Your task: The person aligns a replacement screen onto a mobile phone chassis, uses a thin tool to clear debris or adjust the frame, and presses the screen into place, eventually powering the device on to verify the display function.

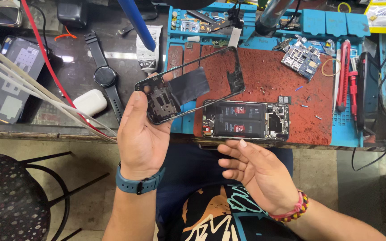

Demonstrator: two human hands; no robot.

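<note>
Clutter around a repair tabletop (81,76)

A black smartwatch (106,76) lay beside a white earbud case (90,102), with a grey phone back cover (10,80) further left. A loose circuit board (301,57) sat on the red mat (287,76), a red utility knife (344,73) on the blue mat's (349,127) edge, and a white glue tube (148,49) lay near the watch.

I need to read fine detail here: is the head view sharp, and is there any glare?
Head view: sharp on the phone frame in the left hand and on the opened phone; white glare streak on the dark desk; even light, soft shadows.
</note>
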